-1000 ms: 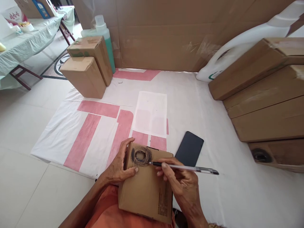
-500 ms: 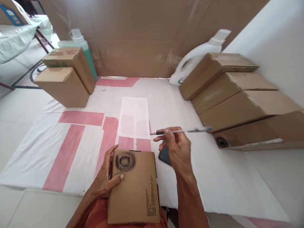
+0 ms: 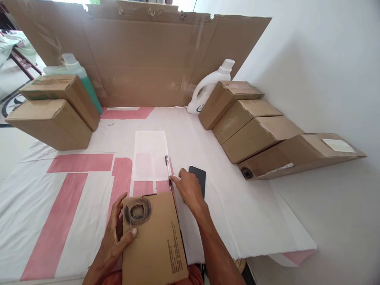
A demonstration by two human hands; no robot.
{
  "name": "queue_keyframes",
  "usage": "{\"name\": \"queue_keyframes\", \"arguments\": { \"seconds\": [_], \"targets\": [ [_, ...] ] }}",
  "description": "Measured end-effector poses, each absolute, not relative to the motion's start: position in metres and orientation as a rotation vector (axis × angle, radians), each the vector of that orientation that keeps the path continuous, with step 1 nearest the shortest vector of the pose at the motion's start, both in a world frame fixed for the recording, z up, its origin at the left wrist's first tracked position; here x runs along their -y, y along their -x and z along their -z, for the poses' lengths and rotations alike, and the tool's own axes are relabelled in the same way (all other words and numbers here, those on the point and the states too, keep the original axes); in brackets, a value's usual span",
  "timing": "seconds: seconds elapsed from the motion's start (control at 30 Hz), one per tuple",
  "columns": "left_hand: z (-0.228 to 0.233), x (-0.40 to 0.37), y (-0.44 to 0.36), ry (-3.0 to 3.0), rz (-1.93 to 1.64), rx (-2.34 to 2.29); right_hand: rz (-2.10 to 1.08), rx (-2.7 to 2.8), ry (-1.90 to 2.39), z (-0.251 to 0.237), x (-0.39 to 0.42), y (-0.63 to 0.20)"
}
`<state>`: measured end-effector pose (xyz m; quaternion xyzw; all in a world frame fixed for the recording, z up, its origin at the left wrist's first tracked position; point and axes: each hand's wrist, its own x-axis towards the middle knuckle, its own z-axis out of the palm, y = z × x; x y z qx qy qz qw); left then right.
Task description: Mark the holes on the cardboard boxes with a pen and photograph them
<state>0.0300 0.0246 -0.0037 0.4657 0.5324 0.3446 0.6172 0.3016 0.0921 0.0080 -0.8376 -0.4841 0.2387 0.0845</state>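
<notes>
A cardboard box with a black scribbled ring near its top corner rests on my lap. My left hand grips its left edge, thumb on top just below the ring. A pen lies flat on the white-and-pink mat, along the right edge of a white paper sheet. My right hand rests low over the mat, its index fingertip touching the pen's near end and its thumb apart from the pen. A dark phone lies just right of that hand, partly hidden by it.
Two stacked boxes and a green bottle stand at the left. A row of leaning boxes and a white jug line the right wall. A big cardboard sheet closes the back.
My right hand lifted the pen from the box's scribbled ring, carried it forward and laid it on the mat beside the paper. The view tilted up and right.
</notes>
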Motion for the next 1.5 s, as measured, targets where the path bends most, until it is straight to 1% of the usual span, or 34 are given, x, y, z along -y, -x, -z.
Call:
{"name": "queue_keyframes", "arguments": {
  "seconds": [0.13, 0.23, 0.33, 0.47, 0.6, 0.67, 0.8, 0.97, 1.07, 1.13, 1.3, 1.5],
  "targets": [
    [0.007, -0.030, -0.026, -1.054, -0.859, -1.270, -0.524, 1.216, 2.730, -0.006, -0.049, -0.320],
    [0.006, -0.036, -0.030, -1.056, -0.888, -1.283, -0.553, 1.114, 2.756, 0.004, -0.029, -0.326],
    [0.008, -0.045, -0.037, -1.101, -0.904, -1.230, -0.607, 1.023, 2.677, 0.014, -0.028, -0.328],
    [0.015, -0.053, -0.043, -1.175, -0.920, -1.138, -0.707, 0.870, 2.497, 0.022, -0.035, -0.330],
    [0.016, -0.054, -0.041, -1.168, -0.954, -1.149, -0.877, 0.822, 2.207, 0.021, -0.026, -0.334],
    [0.015, -0.054, -0.039, -1.161, -0.982, -1.161, -1.014, 0.704, 2.012, 0.016, -0.017, -0.336],
    [0.010, -0.057, -0.041, -1.189, -1.017, -1.140, -1.336, 0.294, 1.535, -0.011, 0.003, -0.333],
    [0.003, -0.064, -0.053, -1.204, -1.012, -1.020, -1.468, 0.259, 1.223, -0.055, 0.017, -0.294],
    [0.001, -0.067, -0.059, -1.234, -1.009, -0.959, -1.596, 0.275, 1.114, -0.068, 0.019, -0.259],
    [0.002, -0.068, -0.060, -1.273, -1.023, -0.951, -1.665, 0.282, 1.071, -0.068, 0.021, -0.239],
    [0.006, -0.066, -0.059, -1.326, -1.052, -0.994, -1.813, 0.197, 1.001, -0.048, 0.027, -0.214],
    [0.002, -0.064, -0.057, -1.325, -1.031, -1.045, -1.845, 0.121, 0.969, -0.033, 0.029, -0.210]
  ]
}}
